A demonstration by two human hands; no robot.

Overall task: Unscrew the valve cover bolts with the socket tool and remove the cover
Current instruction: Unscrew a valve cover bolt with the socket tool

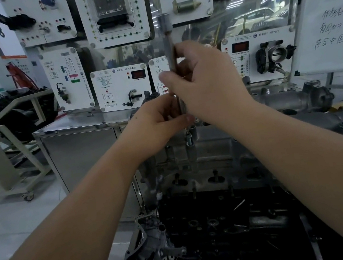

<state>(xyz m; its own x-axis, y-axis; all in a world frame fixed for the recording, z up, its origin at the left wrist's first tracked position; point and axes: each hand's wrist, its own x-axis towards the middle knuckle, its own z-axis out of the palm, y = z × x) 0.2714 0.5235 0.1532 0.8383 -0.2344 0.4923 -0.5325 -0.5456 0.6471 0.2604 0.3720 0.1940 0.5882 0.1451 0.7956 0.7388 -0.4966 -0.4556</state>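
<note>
At the centre of the view, two bare hands hold a long metal socket tool [171,61] upright above an engine. The right hand [208,84], toward one o'clock, curls its fingers around the upper shaft. The left hand [159,120], toward nine o'clock of it, pinches the lower shaft, its fingers folded around it. The tool's lower end points down toward a bolt [189,138] standing on the grey valve cover [209,143] just below, at six o'clock from the hands.

The step in hand looks like seating or spinning the socket on that bolt; whether it is engaged is hidden by the hands. Next, the tool likely needs to stay straight while it turns, one hand steadying.

At two o'clock a whiteboard [335,27] carries handwritten Chinese, too blurred to read. The training panels [121,86] behind carry small printed labels, also illegible.
</note>
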